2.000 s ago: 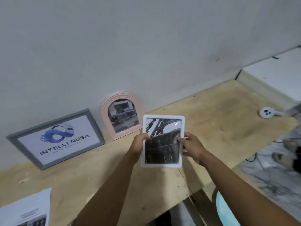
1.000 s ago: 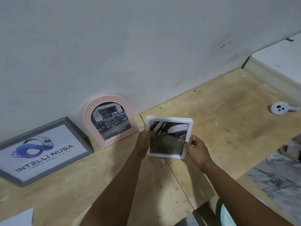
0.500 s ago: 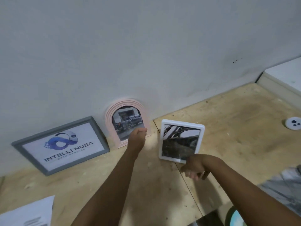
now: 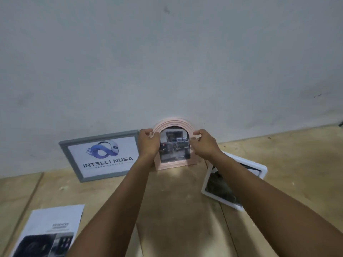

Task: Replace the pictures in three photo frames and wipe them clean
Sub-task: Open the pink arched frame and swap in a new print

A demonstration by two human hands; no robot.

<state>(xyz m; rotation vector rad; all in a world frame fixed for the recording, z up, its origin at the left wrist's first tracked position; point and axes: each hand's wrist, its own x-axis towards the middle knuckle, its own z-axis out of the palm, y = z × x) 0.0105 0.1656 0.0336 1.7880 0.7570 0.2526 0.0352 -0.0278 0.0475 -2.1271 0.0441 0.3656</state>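
Both hands are on the pink arched frame (image 4: 175, 145), which stands upright on the wooden tabletop (image 4: 278, 164) against the pale wall (image 4: 167, 62). The left hand (image 4: 149, 143) grips the frame's left edge, fingers curled around the rim near the start of the arch. The right hand (image 4: 203, 143) grips the right edge at the same height, thumb and fingertips pinched on the rim. A photograph of parked vehicles shows in the frame's opening, between the two hands.

Just beside the pink frame, on its left, a grey rectangular frame (image 4: 101, 156) leans against the wall; it holds a print with a blue logo and the words INTELLI NUSA. To the right, a white rectangular frame (image 4: 233, 182) rests tilted on the tabletop, its lower part crossed by the right forearm; the picture inside is dark and I cannot make it out.

A printed sheet (image 4: 50, 230) lies flat at the near left of the tabletop, well apart from the frames.
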